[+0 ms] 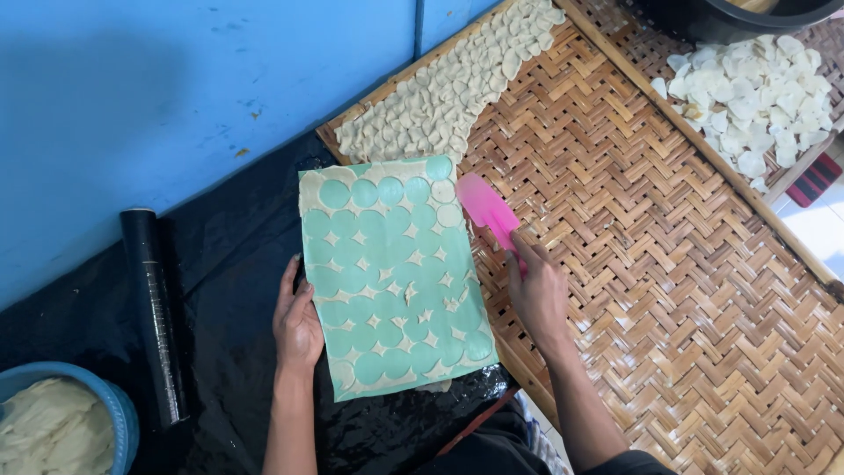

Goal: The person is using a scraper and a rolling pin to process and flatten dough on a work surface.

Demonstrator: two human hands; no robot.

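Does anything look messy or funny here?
Nothing looks spilled or broken. The thin dough sheet on the green board is full of round holes, leaving star-shaped scraps; the right hand holds a pink plastic scraper.

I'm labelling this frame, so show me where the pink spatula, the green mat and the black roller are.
pink spatula [485,208], head view, middle of its blade.
green mat [391,277], head view, centre of the sheet.
black roller [155,308], head view, midway along its length.
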